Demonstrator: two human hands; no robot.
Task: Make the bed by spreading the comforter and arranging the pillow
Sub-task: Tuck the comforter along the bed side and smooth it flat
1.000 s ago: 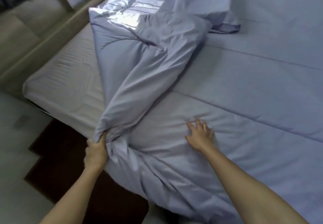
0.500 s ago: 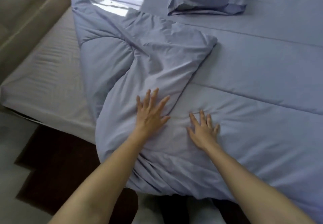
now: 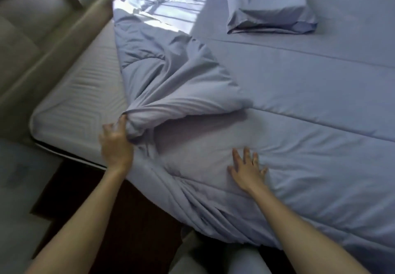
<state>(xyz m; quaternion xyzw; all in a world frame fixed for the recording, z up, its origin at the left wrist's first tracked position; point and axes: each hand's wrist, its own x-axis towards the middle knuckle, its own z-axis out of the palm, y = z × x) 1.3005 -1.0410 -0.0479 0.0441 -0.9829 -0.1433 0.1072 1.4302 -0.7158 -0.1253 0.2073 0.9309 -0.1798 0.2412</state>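
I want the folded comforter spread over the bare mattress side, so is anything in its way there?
Nothing visible: the mattress strip beside the comforter shows no objects, and the left hand grips the fold.

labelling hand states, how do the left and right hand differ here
The left hand grips a bunched fold of the comforter; the right hand lies flat on it, fingers spread. The left hand is at the comforter's edge by the bare mattress; the right hand is further in. Both touch the comforter.
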